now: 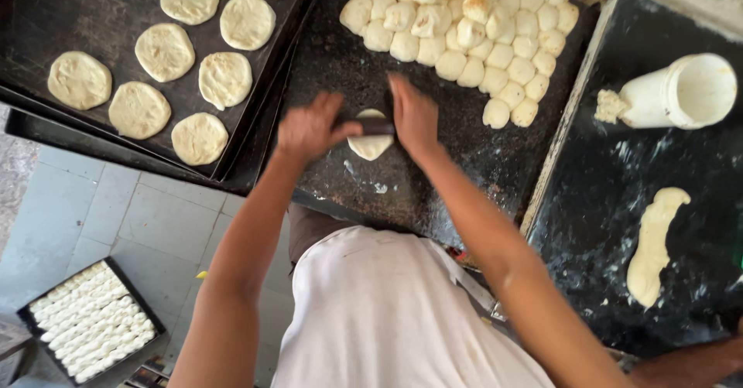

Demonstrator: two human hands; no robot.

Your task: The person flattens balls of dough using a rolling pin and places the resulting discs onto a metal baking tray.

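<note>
Both hands, left hand point(309, 129) and right hand point(414, 113), each keep a clenched grip on the dark rolling pin point(374, 126), pressing it across the dough piece point(370, 146) to flatten it on the tabletop point(433, 164).

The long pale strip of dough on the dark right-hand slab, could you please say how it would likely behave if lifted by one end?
The long pale strip of dough would probably droop and stretch, since it lies bent. It may stick slightly to the floury dark slab.
</note>
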